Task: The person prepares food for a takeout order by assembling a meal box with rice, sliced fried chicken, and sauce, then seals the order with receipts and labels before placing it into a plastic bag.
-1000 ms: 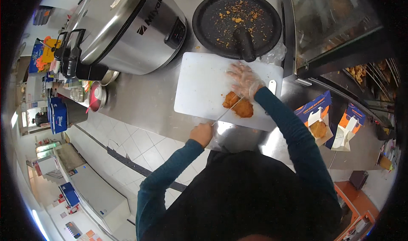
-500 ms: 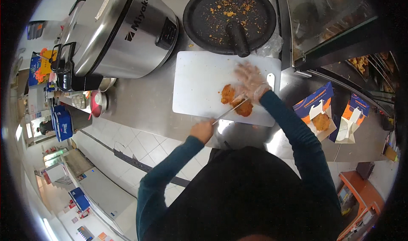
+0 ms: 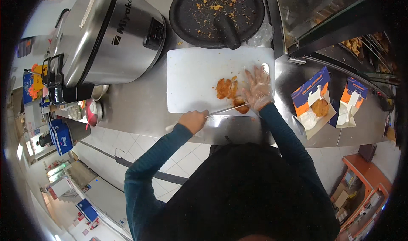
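Note:
In my left hand (image 3: 193, 121) is the pale handle of a knife (image 3: 224, 110), the fingers closed around it. The blade reaches right, over a piece of fried, breaded meat (image 3: 241, 106) at the near edge of the white cutting board (image 3: 191, 77). My right hand (image 3: 259, 90), in a clear plastic glove, has its fingers spread over the board's right side, beside the blade tip and that piece. Cut strips of the same browned meat (image 3: 227, 89) lie just beyond the blade. The glove partly hides whether the right hand touches the meat.
Behind the board sits a dark stone mortar (image 3: 182, 18) with crumbs and a pestle (image 3: 227, 30). A big steel cooker (image 3: 127, 41) stands at left. To the right are a takeaway box (image 3: 312, 94) holding food, another open box (image 3: 349, 103) and a glass display case (image 3: 314, 20).
The meat now shows separate strips where it looked less divided. My left hand has drawn the knife leftward; the gloved right hand has spread and lowered. The whole view has shifted slightly.

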{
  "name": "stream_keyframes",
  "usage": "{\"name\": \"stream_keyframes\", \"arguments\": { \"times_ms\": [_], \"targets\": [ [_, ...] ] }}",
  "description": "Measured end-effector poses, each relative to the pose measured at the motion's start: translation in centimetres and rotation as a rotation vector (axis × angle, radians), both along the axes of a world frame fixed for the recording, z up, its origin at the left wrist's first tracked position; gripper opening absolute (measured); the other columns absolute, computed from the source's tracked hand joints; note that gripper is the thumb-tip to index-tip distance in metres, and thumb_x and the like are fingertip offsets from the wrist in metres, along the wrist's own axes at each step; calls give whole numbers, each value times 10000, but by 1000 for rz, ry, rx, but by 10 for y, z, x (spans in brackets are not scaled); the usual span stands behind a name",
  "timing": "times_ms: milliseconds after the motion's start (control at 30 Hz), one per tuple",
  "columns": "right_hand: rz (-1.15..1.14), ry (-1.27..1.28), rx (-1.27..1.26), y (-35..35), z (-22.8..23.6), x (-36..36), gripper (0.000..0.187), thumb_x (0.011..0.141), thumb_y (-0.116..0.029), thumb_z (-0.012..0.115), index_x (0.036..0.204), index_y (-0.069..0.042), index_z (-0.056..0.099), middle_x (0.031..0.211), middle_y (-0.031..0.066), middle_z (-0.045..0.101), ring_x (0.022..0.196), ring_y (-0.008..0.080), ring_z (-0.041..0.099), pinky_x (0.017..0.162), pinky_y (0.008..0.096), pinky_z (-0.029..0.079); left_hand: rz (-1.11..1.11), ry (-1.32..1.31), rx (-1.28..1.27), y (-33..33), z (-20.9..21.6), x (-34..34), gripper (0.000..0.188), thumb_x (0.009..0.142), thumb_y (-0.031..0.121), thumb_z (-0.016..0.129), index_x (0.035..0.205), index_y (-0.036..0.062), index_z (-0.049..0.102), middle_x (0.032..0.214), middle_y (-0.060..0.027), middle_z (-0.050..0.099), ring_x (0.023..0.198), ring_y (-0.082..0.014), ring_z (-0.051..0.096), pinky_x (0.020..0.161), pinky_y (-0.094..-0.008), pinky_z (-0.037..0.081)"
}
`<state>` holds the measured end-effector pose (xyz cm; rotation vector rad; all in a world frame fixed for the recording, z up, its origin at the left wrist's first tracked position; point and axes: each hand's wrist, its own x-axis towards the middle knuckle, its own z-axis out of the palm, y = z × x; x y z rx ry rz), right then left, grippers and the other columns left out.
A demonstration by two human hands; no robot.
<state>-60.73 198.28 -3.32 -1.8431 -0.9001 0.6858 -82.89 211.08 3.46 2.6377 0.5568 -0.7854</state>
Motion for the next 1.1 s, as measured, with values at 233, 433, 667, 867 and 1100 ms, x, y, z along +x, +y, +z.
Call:
{"name": "stream_keyframes", "arguments": {
  "times_ms": [233,433,667,867,1100],
  "targets": [
    [112,-913,-430,-8,-2,50,664,793,-480,398,1307,-85,257,1353,204,190,1266,365,117,1006,494,111,74,-193,-204,-13,-41,32,198,803,293,499,855,108,548,628,-160,567,610,-352,563,551,-447,462],
    [73,-613,-376,-20,21,11,685,781,-459,429,1315,-77,233,1360,213,162,1266,376,99,1027,452,88,45,-112,-83,-16,29,7,174,803,267,496,850,108,550,610,-161,562,594,-355,562,547,-452,455],
    [-11,-276,-150,-31,0,-1,656,786,-423,426,1328,-115,220,1381,192,106,1274,369,66,1018,485,50,38,-10,-28,-28,-11,2,160,784,174,462,914,110,529,644,-161,579,601,-336,579,544,-451,455],
    [151,-827,-447,-55,20,20,639,794,-403,412,1334,-125,212,1392,174,81,1279,352,72,1012,495,73,79,-74,0,-52,-31,21,159,802,188,443,907,97,521,700,-147,599,664,-333,596,575,-441,471],
    [668,-718,73,-63,47,-24,553,720,-454,556,1152,-127,445,1222,155,387,1104,339,366,954,481,250,286,-304,-394,-23,-29,-25,253,795,246,543,953,49,566,789,-166,605,738,-288,586,673,-381,441]
  ]
}}
